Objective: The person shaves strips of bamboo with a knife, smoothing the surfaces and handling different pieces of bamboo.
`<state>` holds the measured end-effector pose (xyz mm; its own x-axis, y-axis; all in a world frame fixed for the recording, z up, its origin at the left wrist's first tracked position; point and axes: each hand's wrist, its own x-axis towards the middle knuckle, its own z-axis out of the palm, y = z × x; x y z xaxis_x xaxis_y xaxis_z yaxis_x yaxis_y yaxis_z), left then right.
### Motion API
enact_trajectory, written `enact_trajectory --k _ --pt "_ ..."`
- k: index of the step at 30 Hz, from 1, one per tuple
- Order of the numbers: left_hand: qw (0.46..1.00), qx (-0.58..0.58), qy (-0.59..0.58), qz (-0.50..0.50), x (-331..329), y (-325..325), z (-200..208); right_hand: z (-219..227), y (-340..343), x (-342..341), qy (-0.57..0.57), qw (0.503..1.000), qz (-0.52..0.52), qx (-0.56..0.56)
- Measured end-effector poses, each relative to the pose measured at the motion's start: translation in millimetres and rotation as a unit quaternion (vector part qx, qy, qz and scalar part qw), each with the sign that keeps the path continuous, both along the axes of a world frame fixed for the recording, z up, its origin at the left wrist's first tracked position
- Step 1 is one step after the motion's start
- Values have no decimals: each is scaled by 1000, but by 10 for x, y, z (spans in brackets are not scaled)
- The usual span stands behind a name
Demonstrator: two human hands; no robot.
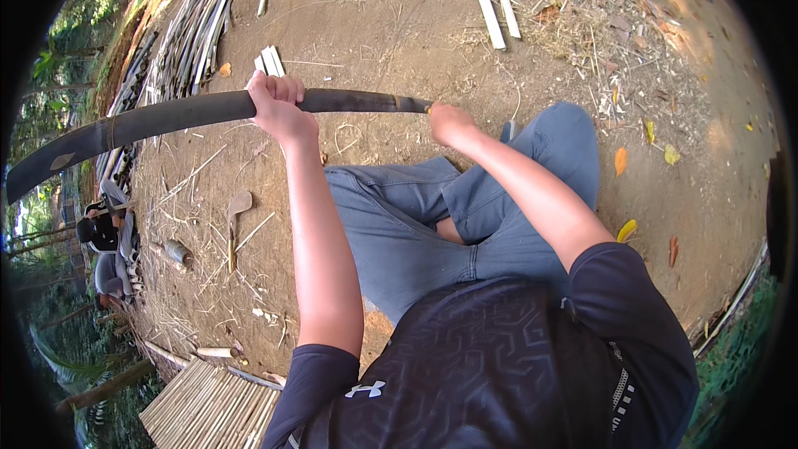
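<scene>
Dark bamboo strip [191, 115] is arcing above the dirt ground [399, 25], w/ both hands clamping it: left hand [278, 108] mid-length, right hand [449, 120] at its end. Probably best bending slowly, pressure even.

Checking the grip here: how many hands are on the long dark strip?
2. The left hand wraps around the dark strip near its middle; the right hand holds its right end.
</scene>
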<state>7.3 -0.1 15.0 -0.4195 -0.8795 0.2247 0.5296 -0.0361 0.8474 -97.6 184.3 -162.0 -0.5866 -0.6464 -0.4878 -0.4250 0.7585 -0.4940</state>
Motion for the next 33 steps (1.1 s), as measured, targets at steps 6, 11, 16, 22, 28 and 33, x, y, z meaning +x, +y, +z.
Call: enact_trajectory --k 6,11,16,22,28,33 --pt "994 -3 -35 107 -78 167 72 434 65 494 -66 984 -100 -129" --pt "997 0 -12 71 -137 147 47 -178 223 485 -166 939 -242 -179" --pt "994 -19 103 11 -64 56 -21 -186 456 385 -168 940 -240 -175" --pt "995 -32 59 74 -155 120 93 -239 685 188 -111 944 -255 -178" --pt "987 -47 63 137 -191 240 2 57 557 256 -186 940 -236 -164" --pt "982 -129 42 131 -236 332 -16 -41 409 363 -58 957 -207 -193"
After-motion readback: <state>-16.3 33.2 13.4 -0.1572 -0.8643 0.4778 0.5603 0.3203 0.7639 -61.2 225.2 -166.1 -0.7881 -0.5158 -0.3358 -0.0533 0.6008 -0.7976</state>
